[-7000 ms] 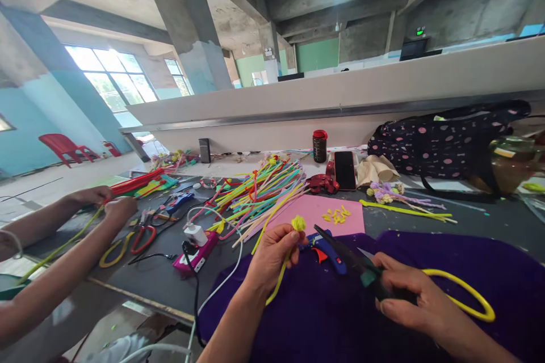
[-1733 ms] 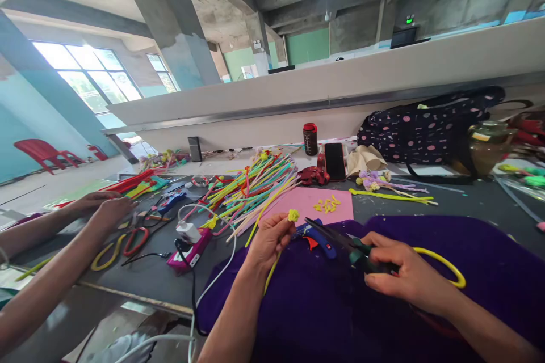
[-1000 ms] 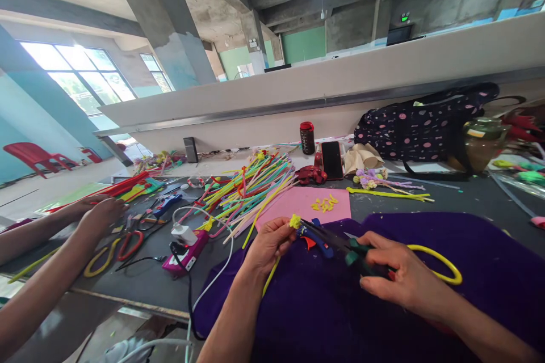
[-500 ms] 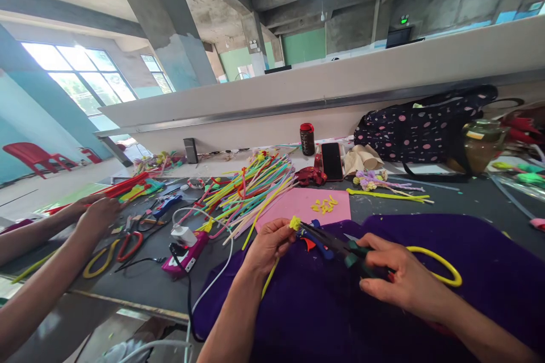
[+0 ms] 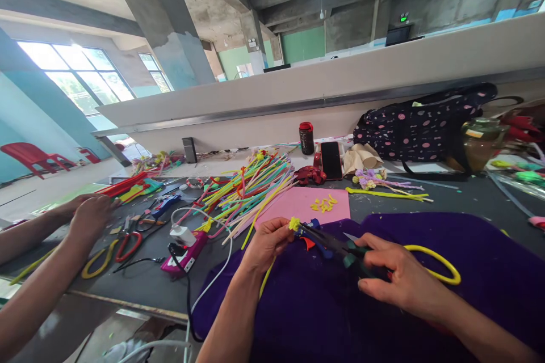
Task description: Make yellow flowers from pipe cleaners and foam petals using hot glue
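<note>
My left hand [image 5: 266,244] pinches a yellow pipe-cleaner flower [image 5: 293,224] by its base. A yellow pipe-cleaner stem [image 5: 266,281] hangs below the fingers. Wrapped around the dark green handles of long-nose pliers [image 5: 330,240] is my right hand [image 5: 395,275]. The plier tips meet the right side of the flower; whether they grip it is too small to tell. Just behind the pliers lies a blue glue gun [image 5: 326,253] with a red trigger. A yellow loop handle [image 5: 455,278], perhaps of scissors, shows beside my right hand. All this is over a purple cloth [image 5: 306,312].
Small yellow pieces [image 5: 323,205] lie on a pink sheet [image 5: 276,207]. Left of it are a pile of colourful pipe cleaners [image 5: 251,187] and a magenta power strip [image 5: 187,255] with cables. A co-worker's hands [image 5: 91,212] are at the far left. A phone [image 5: 332,160] and bottle [image 5: 306,139] stand behind.
My hands, the flower and the pliers keep nearly the same pose. The co-worker's hands at the left have shifted slightly leftward, and the whole view has moved a little.
</note>
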Motion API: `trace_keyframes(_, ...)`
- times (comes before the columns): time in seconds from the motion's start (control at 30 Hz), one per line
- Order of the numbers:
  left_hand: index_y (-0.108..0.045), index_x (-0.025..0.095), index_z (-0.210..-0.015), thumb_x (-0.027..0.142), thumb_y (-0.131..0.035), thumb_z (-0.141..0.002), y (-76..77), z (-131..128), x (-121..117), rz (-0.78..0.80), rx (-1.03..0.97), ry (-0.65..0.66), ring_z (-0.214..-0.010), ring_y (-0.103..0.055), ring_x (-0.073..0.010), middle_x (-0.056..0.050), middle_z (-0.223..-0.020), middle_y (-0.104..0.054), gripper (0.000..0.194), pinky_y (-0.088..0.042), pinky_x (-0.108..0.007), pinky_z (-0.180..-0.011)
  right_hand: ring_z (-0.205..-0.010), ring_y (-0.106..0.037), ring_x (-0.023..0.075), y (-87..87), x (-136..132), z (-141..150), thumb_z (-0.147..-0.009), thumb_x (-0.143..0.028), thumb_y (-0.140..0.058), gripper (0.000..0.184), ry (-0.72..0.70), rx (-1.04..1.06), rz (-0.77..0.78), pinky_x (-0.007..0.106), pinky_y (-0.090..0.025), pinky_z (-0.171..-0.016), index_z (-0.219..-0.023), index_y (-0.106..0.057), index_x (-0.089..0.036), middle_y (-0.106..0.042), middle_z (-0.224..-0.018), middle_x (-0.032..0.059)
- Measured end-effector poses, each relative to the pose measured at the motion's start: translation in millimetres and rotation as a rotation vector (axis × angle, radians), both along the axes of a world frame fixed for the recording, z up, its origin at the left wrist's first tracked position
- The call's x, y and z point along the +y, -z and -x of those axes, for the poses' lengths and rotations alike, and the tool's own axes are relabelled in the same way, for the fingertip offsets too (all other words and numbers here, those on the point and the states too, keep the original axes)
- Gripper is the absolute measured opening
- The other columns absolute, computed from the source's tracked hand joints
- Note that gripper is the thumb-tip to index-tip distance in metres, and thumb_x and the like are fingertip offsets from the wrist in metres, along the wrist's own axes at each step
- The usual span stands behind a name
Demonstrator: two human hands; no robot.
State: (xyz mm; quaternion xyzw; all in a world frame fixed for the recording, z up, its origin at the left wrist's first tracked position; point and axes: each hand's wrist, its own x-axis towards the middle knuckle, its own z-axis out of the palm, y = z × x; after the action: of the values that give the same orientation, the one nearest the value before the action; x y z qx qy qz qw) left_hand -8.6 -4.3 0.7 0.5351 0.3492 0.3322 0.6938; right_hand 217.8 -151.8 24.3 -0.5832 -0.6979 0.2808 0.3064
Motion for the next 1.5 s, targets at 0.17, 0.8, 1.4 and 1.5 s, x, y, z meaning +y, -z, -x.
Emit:
trace_keyframes(0.17, -0.059, 0.011, -0.069, 0.035, -0.070, -0.063, 1.6, 1.7, 1.4, -0.020, 0.029, -0.013, -0.033, -0.026, 0.0002, 0.002, -0.053, -0.054, 0.026, -0.009, -0.017, -0.033, -0.091, -0.054, 0.0198, 3.5, 1.4, -1.0, -0.070, -0.023, -0.060, 0.024, -0.003, -0.025, -0.002, 0.024, -0.040, -0.069, -0.054, -0.043, -0.018, -0.055, -0.093, 0.0026)
trace_keyframes(0.8, -0.061, 0.012, -0.067, 0.032, -0.070, -0.063, 2.8, 3.6, 2.6, -0.024, 0.031, 0.004, -0.033, -0.026, -0.0004, 0.002, -0.052, -0.055, 0.022, -0.008, -0.018, -0.036, -0.094, -0.053, 0.0206, 11.4, 1.6, -2.6, -0.070, -0.025, -0.060, 0.024, 0.004, -0.061, -0.051, 0.026, -0.040, -0.072, -0.054, -0.043, -0.018, -0.054, -0.096, 0.0028)
trace_keyframes(1.4, -0.059, 0.012, -0.066, 0.031, -0.070, -0.062, -1.7, 8.4, 1.8, -0.047, 0.109, 0.004, -0.033, -0.025, 0.0004, 0.002, -0.050, -0.053, 0.022, -0.007, -0.018, -0.035, -0.093, -0.056, 0.0201, 16.8, 4.1, -8.8, -0.072, -0.023, -0.059, 0.032, -0.063, -0.063, -0.051, 0.023, -0.039, -0.068, -0.050, -0.036, -0.018, -0.052, -0.076, 0.0012)
trace_keyframes(1.5, -0.059, 0.011, -0.065, 0.032, -0.070, -0.062, -1.5, 9.0, 2.7, -0.052, 0.091, 0.008, -0.032, -0.025, 0.0005, 0.002, -0.050, -0.052, 0.024, -0.007, -0.018, -0.035, -0.092, -0.056, 0.0198, 16.4, 3.2, -8.4, -0.073, -0.024, -0.059, 0.032, -0.060, -0.052, -0.042, 0.023, -0.039, -0.067, -0.051, -0.036, -0.017, -0.053, -0.079, 0.0016)
